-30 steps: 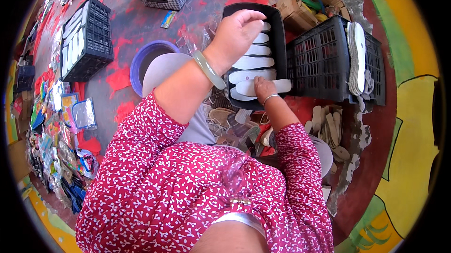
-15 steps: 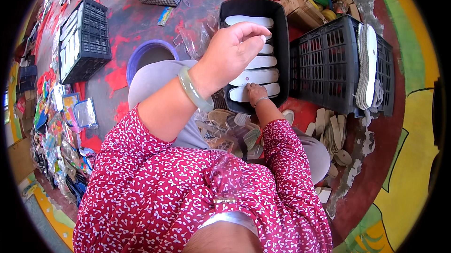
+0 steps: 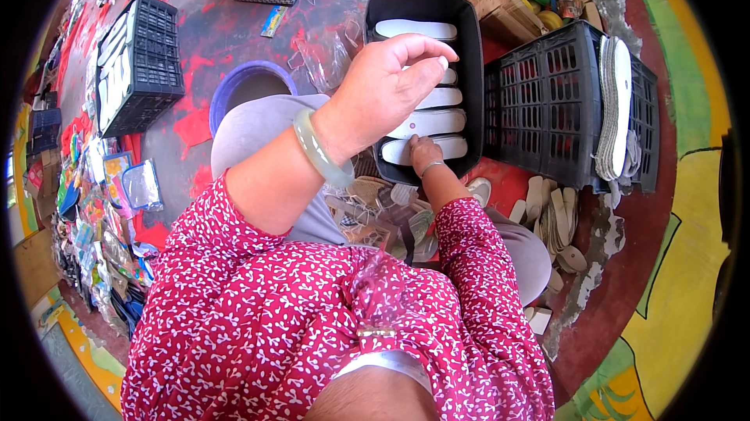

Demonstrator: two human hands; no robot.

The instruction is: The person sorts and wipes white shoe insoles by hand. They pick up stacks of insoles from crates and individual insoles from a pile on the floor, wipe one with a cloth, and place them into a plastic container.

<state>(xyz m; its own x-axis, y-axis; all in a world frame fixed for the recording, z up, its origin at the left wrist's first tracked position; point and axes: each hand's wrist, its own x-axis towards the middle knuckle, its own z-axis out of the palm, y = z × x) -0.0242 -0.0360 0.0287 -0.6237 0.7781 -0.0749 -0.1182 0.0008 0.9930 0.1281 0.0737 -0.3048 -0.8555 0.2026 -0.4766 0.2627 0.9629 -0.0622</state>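
White shoe insoles [image 3: 439,122] lie crosswise in a row inside a black rectangular bin [image 3: 466,30] in front of me. One bears a small reddish dot. My left hand [image 3: 383,89], with a pale green bangle at the wrist, hovers over the bin's left side and hides part of the row. Its thumb and forefinger come together around a tiny whitish spot that I cannot make out. Low in the bin, my right hand [image 3: 426,155] has its bent fingers on the nearest insole [image 3: 397,152], at the edge beside the dotted one.
A black crate [image 3: 539,97] with stacked insoles [image 3: 617,108] on its end stands right of the bin; a cardboard box [image 3: 508,3] sits behind. Leftward are a purple tub [image 3: 221,102] and another crate [image 3: 148,54]. Loose soles [image 3: 558,218] and plastic-wrapped goods [image 3: 101,241] cover the floor.
My left thumb and forefinger have shifted very slightly to the right over the bin. The right hand stays at the nearest insole, and the view has tilted a little.
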